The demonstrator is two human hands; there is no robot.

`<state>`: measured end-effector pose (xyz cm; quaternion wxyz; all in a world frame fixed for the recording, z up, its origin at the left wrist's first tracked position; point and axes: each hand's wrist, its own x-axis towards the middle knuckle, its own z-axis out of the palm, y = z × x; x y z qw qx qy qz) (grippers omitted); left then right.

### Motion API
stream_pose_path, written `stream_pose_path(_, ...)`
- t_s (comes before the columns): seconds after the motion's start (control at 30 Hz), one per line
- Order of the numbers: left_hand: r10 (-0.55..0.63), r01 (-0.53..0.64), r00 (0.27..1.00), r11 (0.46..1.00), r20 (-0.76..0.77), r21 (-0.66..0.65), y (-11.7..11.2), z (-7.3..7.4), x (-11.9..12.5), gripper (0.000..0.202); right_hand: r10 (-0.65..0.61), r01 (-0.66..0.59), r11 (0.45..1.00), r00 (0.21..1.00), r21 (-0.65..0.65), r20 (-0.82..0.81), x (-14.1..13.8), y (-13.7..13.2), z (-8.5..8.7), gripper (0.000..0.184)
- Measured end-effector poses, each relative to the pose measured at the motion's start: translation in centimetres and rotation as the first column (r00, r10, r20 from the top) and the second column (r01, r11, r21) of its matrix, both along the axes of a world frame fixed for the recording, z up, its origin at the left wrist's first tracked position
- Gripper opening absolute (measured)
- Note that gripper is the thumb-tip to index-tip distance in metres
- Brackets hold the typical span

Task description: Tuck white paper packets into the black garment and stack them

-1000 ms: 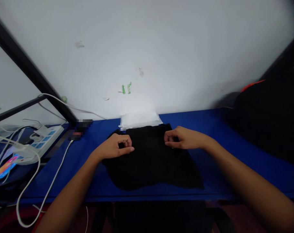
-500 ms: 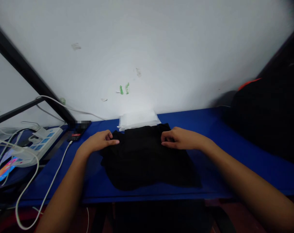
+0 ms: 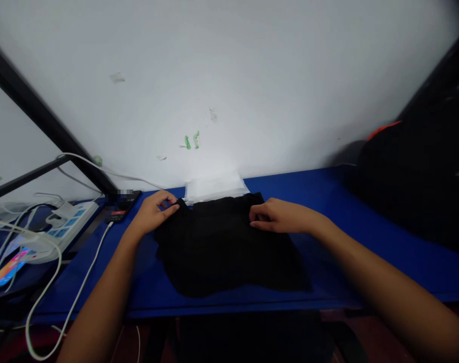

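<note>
A black cloth garment [image 3: 229, 252] lies spread on the blue table, its near edge uneven; its exact kind is too dark to make out. At its upper left corner, my left hand [image 3: 156, 214] pinches the fabric between thumb and fingers. My right hand [image 3: 280, 216] is closed on the garment near its upper right, fingers curled into the cloth. Just behind the far edge, against the wall, sits a flat stack of white plastic sheets or bags [image 3: 216, 186], partly covered by the garment.
On the left are a white power strip [image 3: 72, 222], loose white cables [image 3: 89, 272], a black phone-like device [image 3: 119, 206] and a lit screen [image 3: 8, 269]. A large dark bulky object [image 3: 422, 176] stands on the right of the blue table [image 3: 305, 181]. A wall rises behind.
My left hand has moved up and slightly left to the garment's far left corner, where the cloth is now pinched. My right hand stays nearly in place.
</note>
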<state>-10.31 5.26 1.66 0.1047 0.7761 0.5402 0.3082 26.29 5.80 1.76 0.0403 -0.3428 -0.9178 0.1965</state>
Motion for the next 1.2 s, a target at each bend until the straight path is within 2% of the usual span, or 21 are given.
stream_pose_path(0.07,-0.083,0.091,0.993,0.992,0.087,-0.088,-0.6,0.9,0.0,0.020,-0.006,0.006,1.000,1.000,-0.005,0.007,0.0,0.0,0.1,0.019)
stream_pose_path(0.13,-0.190,0.220,0.971,0.947,0.143,-0.236,-1.1,1.7,0.1,0.024,-0.012,0.012,1.000,1.000,-0.006,0.012,0.0,-0.1,0.1,0.019)
stream_pose_path(0.23,-0.284,0.375,0.924,0.808,0.257,-0.454,-1.8,2.4,0.4,0.028,-0.013,0.013,1.000,1.000,0.001,0.014,0.1,0.0,0.0,0.020)
stream_pose_path(0.3,-0.273,0.404,0.912,0.723,0.306,-0.560,-2.1,2.4,0.7,0.027,-0.006,0.006,1.000,1.000,0.001,0.011,0.2,0.1,-0.1,0.020)
stream_pose_path(0.33,-0.257,0.387,0.921,0.704,0.294,-0.596,-2.1,2.2,0.8,0.026,-0.004,0.004,1.000,1.000,-0.001,0.009,0.2,0.1,-0.2,0.020)
stream_pose_path(0.37,-0.240,0.350,0.936,0.710,0.257,-0.611,-2.0,2.0,0.8,0.024,-0.005,0.005,1.000,1.000,-0.004,0.008,0.2,0.1,-0.3,0.021)
stream_pose_path(0.47,-0.180,0.184,0.982,0.824,0.059,-0.536,-1.6,1.2,0.7,0.027,-0.008,0.008,1.000,1.000,-0.005,0.011,0.2,0.2,-0.4,0.022)
stream_pose_path(0.53,-0.130,0.077,0.989,0.868,-0.076,-0.491,-1.3,0.7,0.4,0.033,-0.010,0.010,1.000,1.000,-0.003,0.012,0.2,0.2,-0.4,0.022)
stream_pose_path(0.6,-0.102,-0.001,0.979,0.863,-0.177,-0.506,-1.2,0.4,0.2,0.035,-0.013,0.013,1.000,1.000,0.001,0.017,0.3,0.2,-0.5,0.023)
stream_pose_path(0.7,-0.142,-0.003,0.967,0.823,-0.212,-0.568,-1.2,0.5,0.1,0.029,-0.011,0.011,1.000,1.000,0.011,0.013,0.4,0.4,-0.6,0.022)
stream_pose_path(0.77,-0.162,0.041,0.974,0.811,-0.157,-0.583,-1.3,0.7,0.1,0.025,-0.002,0.002,1.000,1.000,0.021,-0.001,0.4,0.4,-0.7,0.021)
stream_pose_path(0.83,-0.122,0.078,0.992,0.828,-0.044,-0.556,-1.2,1.0,-0.1,0.023,0.006,-0.006,0.999,1.000,0.036,-0.012,0.4,0.4,-0.7,0.020)
stream_pose_path(0.93,0.076,0.011,0.981,0.896,0.178,-0.444,-0.8,1.2,-0.7,0.027,0.026,-0.023,0.996,0.999,0.088,-0.038,0.2,0.2,-0.7,0.019)
stream_pose_path(1.0,0.247,-0.115,0.907,0.924,0.341,-0.365,-0.2,1.1,-1.1,0.034,0.064,-0.055,0.990,0.996,0.127,-0.068,-0.1,0.0,-0.8,0.018)
stream_pose_path(1.07,0.358,-0.241,0.789,0.928,0.499,-0.284,0.6,0.7,-1.3,0.039,0.113,-0.097,0.985,0.988,0.145,-0.104,-0.3,-0.2,-1.1,0.017)
stream_pose_path(1.13,0.378,-0.330,0.687,0.923,0.621,-0.196,1.2,-0.1,-1.0,0.042,0.151,-0.131,0.981,0.980,0.146,-0.131,-0.6,-0.3,-1.3,0.018)
stream_pose_path(1.2,0.342,-0.386,0.648,0.918,0.681,-0.094,1.5,-0.9,-0.2,0.045,0.164,-0.145,0.979,0.977,0.141,-0.138,-0.8,-0.3,-1.6,0.018)
